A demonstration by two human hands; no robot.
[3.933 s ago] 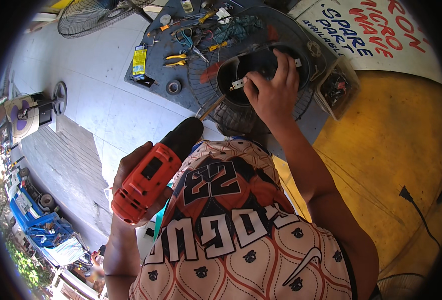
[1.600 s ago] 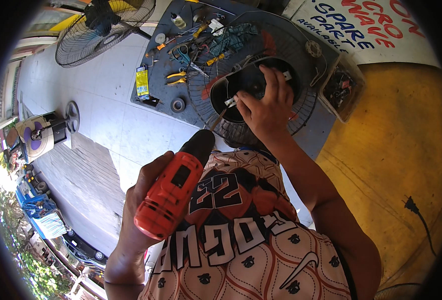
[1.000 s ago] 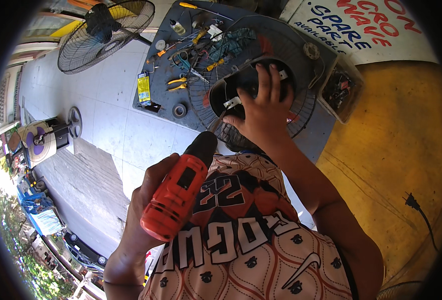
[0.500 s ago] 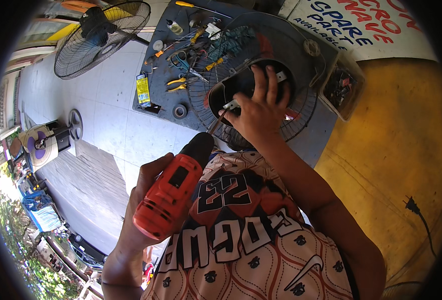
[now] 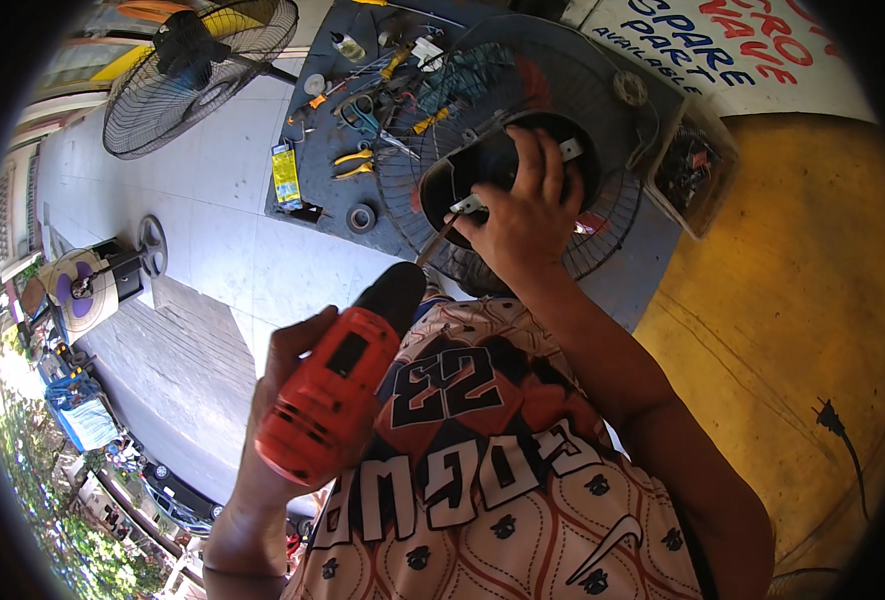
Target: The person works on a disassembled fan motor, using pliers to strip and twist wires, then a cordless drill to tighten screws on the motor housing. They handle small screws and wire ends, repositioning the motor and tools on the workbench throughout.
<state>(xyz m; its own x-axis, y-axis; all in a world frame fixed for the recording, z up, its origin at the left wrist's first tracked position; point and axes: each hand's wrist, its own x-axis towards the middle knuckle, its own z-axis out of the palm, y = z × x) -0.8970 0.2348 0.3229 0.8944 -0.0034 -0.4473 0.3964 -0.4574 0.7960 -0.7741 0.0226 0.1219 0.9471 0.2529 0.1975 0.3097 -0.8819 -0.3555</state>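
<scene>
Repair workshop, open to outdoors, we judge: desk (image 5: pixel 315 165) strewn with pliers (image 5: pixel 353 157), scissors (image 5: pixel 369 121), tape (image 5: pixel 372 218); our drill (image 5: pixel 325 398); parts bin (image 5: pixel 675 211); fans (image 5: pixel 187 50) nearby; painted sign (image 5: pixel 705 42); greenery (image 5: pixel 45 485) outside.

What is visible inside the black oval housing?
Inside the black oval housing, two pale metal tabs show, one on each side of the right hand, which hides what lies between.

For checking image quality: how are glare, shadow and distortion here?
Head view, left: glare washes out patches by the foliage; head view, upper middle: the inside of the black housing is dark, details hard to read; head view, rim: fisheye bends edges, corners go black.
</scene>
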